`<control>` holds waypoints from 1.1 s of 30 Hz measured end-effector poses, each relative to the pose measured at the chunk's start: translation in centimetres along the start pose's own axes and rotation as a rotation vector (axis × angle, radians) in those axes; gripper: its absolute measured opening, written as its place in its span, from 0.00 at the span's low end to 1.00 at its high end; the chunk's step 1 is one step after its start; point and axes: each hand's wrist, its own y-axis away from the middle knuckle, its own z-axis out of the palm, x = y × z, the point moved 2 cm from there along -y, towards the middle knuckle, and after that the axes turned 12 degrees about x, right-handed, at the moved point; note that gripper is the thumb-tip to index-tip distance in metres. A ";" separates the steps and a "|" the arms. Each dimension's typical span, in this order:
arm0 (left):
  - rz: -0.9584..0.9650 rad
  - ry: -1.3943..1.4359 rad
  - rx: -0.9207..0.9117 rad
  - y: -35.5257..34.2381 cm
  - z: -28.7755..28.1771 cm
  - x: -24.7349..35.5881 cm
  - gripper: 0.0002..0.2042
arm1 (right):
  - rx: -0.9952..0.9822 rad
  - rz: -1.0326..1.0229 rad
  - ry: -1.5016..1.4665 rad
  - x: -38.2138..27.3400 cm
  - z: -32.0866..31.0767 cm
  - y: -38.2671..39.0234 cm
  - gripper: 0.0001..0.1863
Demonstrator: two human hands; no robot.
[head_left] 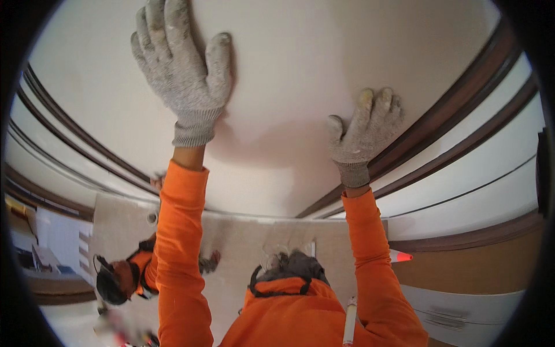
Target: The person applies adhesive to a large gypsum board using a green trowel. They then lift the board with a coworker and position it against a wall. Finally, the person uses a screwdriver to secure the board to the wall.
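My left hand (182, 69), in a grey knit glove, lies flat with fingers spread against a large white panel (289, 75) overhead. My right hand (364, 130), gloved the same way, presses on the panel's right part, just beside a dark brown trim strip (457, 110). Neither hand grips anything. Both forearms are in orange sleeves that rise from the lower edge. Between them a person's head (292, 266) shows, in a grey cap above an orange hood.
Dark brown strips (75, 139) also curve along the left side of the panel. Another person (118, 277) in orange with black headgear is at the lower left. An orange-and-white cone tip (400, 255) and a white tube (350, 321) sit near my right sleeve.
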 end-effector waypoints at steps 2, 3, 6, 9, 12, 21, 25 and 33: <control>0.023 -0.022 -0.013 3.4 0.0 -0.6 0.34 | -0.140 -0.009 -0.044 0.9 0.0 4.4 0.40; 0.061 -0.069 -0.026 5.7 0.1 -2.0 0.34 | -0.188 -0.009 -0.027 0.6 0.5 6.8 0.40; 0.141 -0.217 -0.029 10.9 -2.5 -6.4 0.32 | -0.327 0.014 -0.065 -3.1 1.3 12.8 0.43; 0.069 -0.160 0.000 15.8 -2.0 -7.5 0.28 | -0.131 -0.099 -0.110 -0.5 1.0 15.3 0.42; -0.146 -0.047 -0.158 16.6 -3.7 -4.9 0.28 | -0.017 -0.038 0.068 0.1 3.8 12.0 0.42; -0.453 -0.080 -0.378 30.7 -11.6 -3.2 0.24 | 0.110 -0.233 0.028 -2.4 5.7 13.1 0.39; -0.636 -0.086 -0.657 36.9 -15.9 0.8 0.28 | -0.011 -0.167 0.004 -3.2 5.5 18.0 0.39; -0.830 0.055 -1.663 72.7 -54.6 14.6 0.30 | -0.704 -0.162 -0.126 -15.8 0.9 49.8 0.36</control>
